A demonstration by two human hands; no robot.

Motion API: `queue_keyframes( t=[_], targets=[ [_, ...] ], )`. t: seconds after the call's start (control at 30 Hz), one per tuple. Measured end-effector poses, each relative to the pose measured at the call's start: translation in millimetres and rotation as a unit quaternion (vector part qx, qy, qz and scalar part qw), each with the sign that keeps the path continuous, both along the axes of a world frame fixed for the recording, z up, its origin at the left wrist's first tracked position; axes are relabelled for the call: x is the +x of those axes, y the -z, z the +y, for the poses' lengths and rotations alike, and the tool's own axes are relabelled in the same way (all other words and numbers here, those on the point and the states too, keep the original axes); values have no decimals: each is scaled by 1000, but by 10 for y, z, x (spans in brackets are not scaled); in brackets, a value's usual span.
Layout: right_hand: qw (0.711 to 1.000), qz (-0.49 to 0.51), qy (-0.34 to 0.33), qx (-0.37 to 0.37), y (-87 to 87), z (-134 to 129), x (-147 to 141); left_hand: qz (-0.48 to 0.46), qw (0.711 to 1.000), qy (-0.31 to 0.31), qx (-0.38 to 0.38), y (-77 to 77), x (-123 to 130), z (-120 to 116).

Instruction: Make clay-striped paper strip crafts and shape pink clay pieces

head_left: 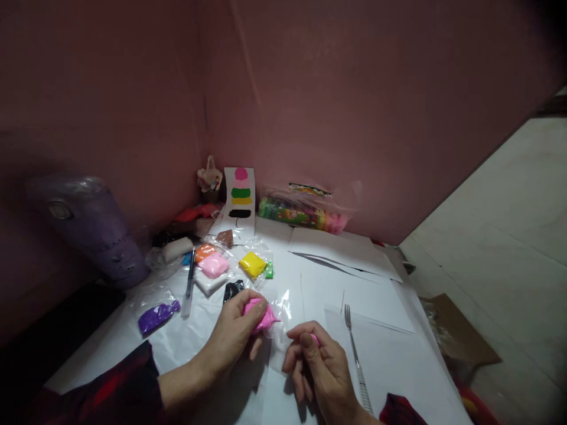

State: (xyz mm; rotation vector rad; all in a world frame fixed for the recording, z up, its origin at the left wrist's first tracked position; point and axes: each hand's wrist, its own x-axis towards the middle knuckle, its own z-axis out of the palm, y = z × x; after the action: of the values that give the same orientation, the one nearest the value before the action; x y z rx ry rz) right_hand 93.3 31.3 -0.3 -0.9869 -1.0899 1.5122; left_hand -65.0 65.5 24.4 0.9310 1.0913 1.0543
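Pinched in my left hand [237, 327], pink clay [267, 319] pokes out past the thumb, left of the fork [355, 356]; my right hand [319, 361], nearer the fork, presses thumb and finger around what looks like a pink bit [315, 339].

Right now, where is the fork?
In the head view, the fork lies on the white paper to the person's right, just beyond the right hand, its tines pointing away from the person.
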Motion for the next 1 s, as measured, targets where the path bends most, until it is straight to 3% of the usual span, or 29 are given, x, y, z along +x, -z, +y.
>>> queue_keyframes(
  t=[0.23, 0.33, 0.53, 0.73, 0.87, 1.0],
  targets=[
    [999, 32, 6, 15, 26, 51, 38, 2, 1000, -2, 5, -7, -3, -10],
    [999, 15, 34, 12, -16, 44, 32, -4, 1000, 1, 1, -6, -4, -8],
    [993, -48, 81, 77, -16, 18, -2, -9, 1000, 4, 7, -8, -2, -1],
    [982, -106, 39, 150, 29, 25, 50, -11, 1000, 4, 0, -20, 3, -3],
    [948, -188, -17, 256, 14, 62, 95, -9, 1000, 12, 5, -6, -1, -7],
    [928, -232, -38, 289, 6, 80, 93, -17, 1000, 24, 12, 26, 3, -11]
  ],
)
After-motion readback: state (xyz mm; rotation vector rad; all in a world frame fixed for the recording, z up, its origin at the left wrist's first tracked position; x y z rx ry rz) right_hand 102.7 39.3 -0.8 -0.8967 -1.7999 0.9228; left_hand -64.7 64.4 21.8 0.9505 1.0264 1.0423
